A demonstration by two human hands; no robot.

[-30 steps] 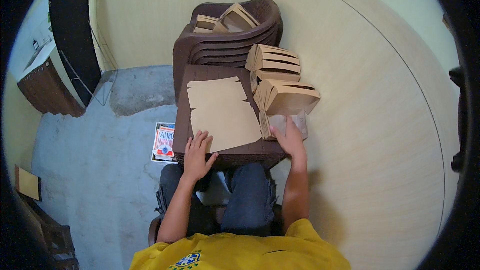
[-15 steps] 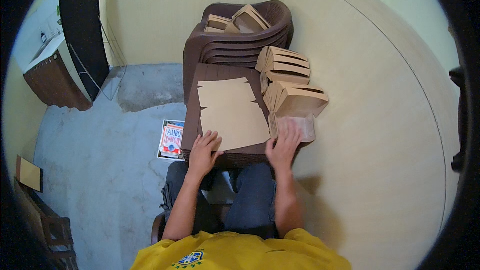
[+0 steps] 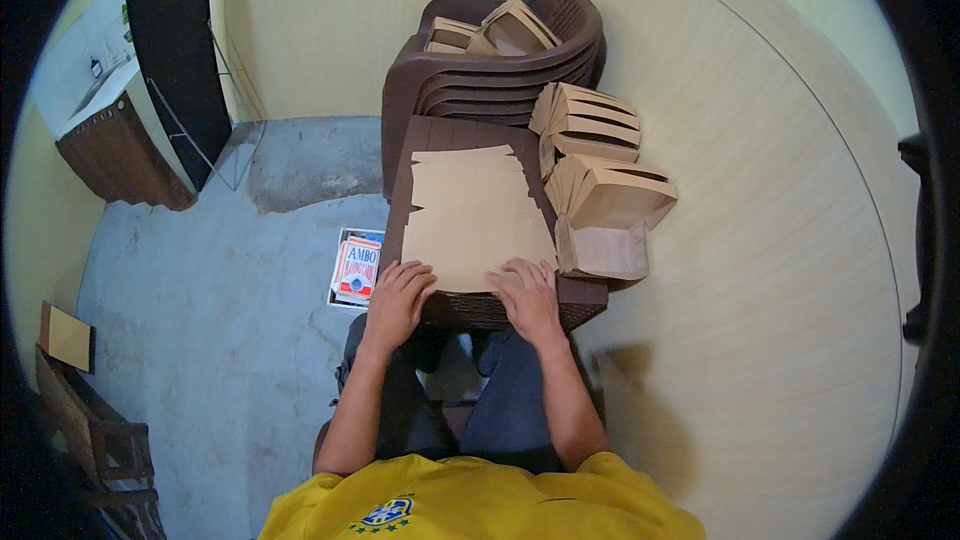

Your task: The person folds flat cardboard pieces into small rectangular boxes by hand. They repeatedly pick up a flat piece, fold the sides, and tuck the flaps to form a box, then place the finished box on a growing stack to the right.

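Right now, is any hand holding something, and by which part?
Nothing is gripped. The left hand and right hand lie flat on the near edge of the cardboard sheet.

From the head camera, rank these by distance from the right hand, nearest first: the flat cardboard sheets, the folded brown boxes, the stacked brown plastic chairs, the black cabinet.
1. Flat cardboard sheets: under the right hand, on the brown stool.
2. Folded brown cardboard boxes: just beyond, to the right.
3. Stacked brown plastic chairs: farther ahead, by the wall.
4. Black cabinet: far left corner.
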